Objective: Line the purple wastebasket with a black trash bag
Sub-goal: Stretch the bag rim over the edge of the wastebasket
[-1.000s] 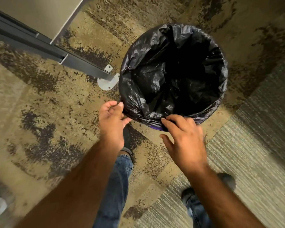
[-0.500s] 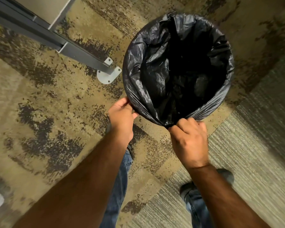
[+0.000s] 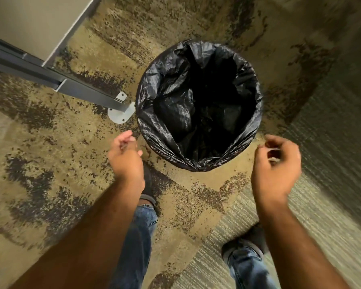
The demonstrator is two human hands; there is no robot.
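Note:
The black trash bag (image 3: 175, 113) lines the round wastebasket on the carpet, folded over the whole rim and gathered into a bunch at the near edge (image 3: 198, 165). None of the basket's purple shows. My left hand (image 3: 125, 157) hovers just left of the near rim, fingers loosely curled, holding nothing. My right hand (image 3: 276, 165) hangs to the right of the rim, apart from the bag, fingers curled and empty.
A dark metal desk leg (image 3: 86, 94) with a round grey foot plate (image 3: 121, 115) stands close to the basket's left side. A beige panel (image 3: 33, 24) fills the upper left. My two shoes and jeans (image 3: 142, 226) are on the patterned carpet below.
Both hands have let go of the bag's near edge and pulled back and apart; the right hand moved out to the right. The bag stays bunched at the near rim.

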